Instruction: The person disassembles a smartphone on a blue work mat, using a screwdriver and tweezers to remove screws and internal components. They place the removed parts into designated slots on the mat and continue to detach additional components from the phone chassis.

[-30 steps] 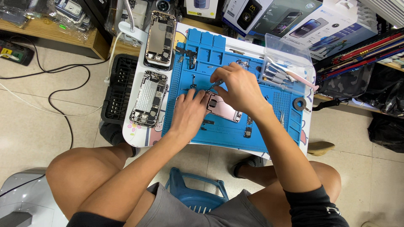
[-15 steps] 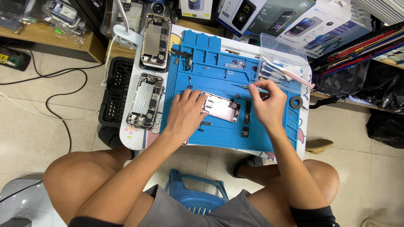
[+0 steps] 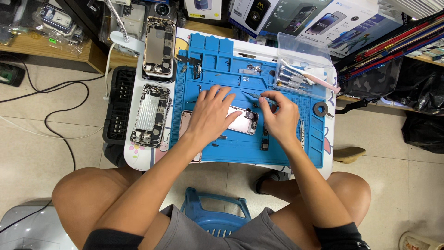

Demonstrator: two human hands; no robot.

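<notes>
Head camera shows the left hand (image 3: 210,115) pressed flat on the opened pinkish-silver phone shell (image 3: 240,121) at mat centre, while the right hand (image 3: 277,118), back from the clear plastic tool tray (image 3: 303,65) at two o'clock, now pinches a thin metal screwdriver (image 3: 254,96) over it. Blue silicone repair mat (image 3: 231,60) covers a white low table (image 3: 136,155) on tiled floor (image 3: 37,153), with two more stripped phone bodies (image 3: 150,115) at nine o'clock.

Opened phone chassis (image 3: 243,121), flat on blue mat, thin screwdriver (image 3: 257,96) angled above
</notes>
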